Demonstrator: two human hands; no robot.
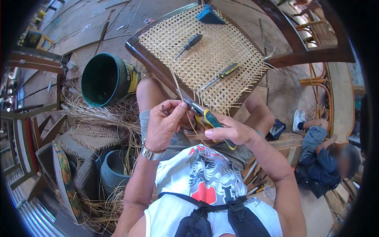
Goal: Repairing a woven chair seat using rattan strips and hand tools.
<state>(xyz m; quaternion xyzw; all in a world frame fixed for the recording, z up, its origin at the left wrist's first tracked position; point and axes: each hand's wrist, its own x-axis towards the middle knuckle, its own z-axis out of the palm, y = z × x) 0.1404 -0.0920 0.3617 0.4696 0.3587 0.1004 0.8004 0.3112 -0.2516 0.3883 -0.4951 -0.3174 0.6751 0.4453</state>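
Note:
A wooden chair frame (pixel 147 58) with a woven cane seat (pixel 205 55) rests tilted on my knees. My left hand (pixel 164 124) pinches a thin cane strand (pixel 176 85) near the seat's front edge. My right hand (pixel 231 132) is closed on pliers with green and yellow handles (pixel 209 118), whose jaws point at the same strand. On the cane lie a black-handled awl (pixel 189 44), a yellow and black screwdriver (pixel 221 75) and a blue block (pixel 209 16).
A dark green bucket (pixel 104 79) lies tipped at the left beside loose cane strands (pixel 98 114). Woven panels and chair frames (pixel 23 138) stand at the far left. A person in blue sits at the lower right (pixel 319 158). More wooden chairs (pixel 316 51) are at the upper right.

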